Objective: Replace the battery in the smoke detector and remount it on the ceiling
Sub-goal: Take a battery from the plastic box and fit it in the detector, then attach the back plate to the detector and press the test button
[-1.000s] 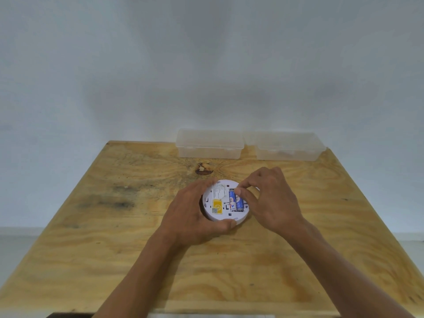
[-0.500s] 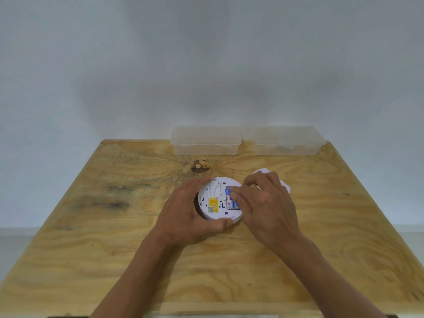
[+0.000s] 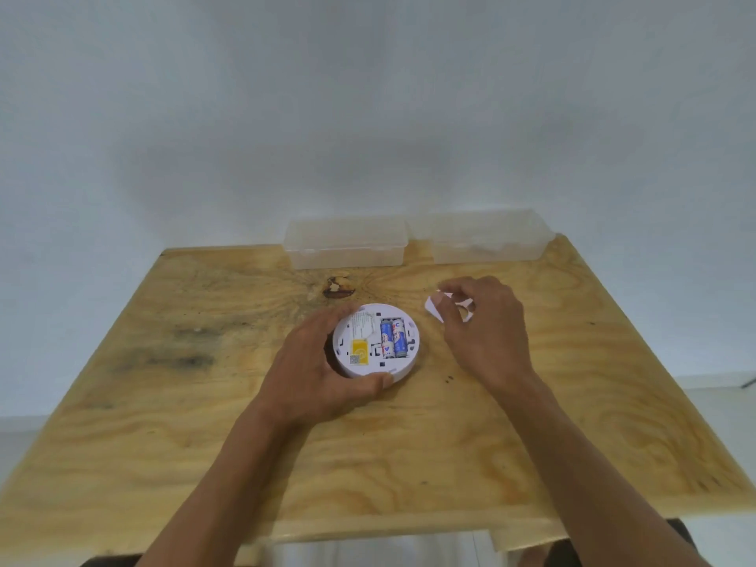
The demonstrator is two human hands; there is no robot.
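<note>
Two hands work at the middle of a wooden table [image 3: 204,423]. Left hand [image 3: 323,370] grips the rim of the white smoke detector [image 3: 374,341], lying back-up with two blue batteries [image 3: 392,337] showing. Right hand [image 3: 484,325], just beside, pinches a white cover [image 3: 434,308]. Two clear plastic boxes [image 3: 347,243] sit at the far edge.

The left hand [image 3: 323,370] is curling at about 9 o'clock of the smoke detector [image 3: 376,340], thumb lying along its near rim and fingers wrapping the far edge. The right hand [image 3: 484,327] is hovering toward 2 o'clock, fingers bent and pinching a white plastic piece [image 3: 434,306]. Both forearms are reaching in from 6 o'clock, bare and angling inward.
</note>
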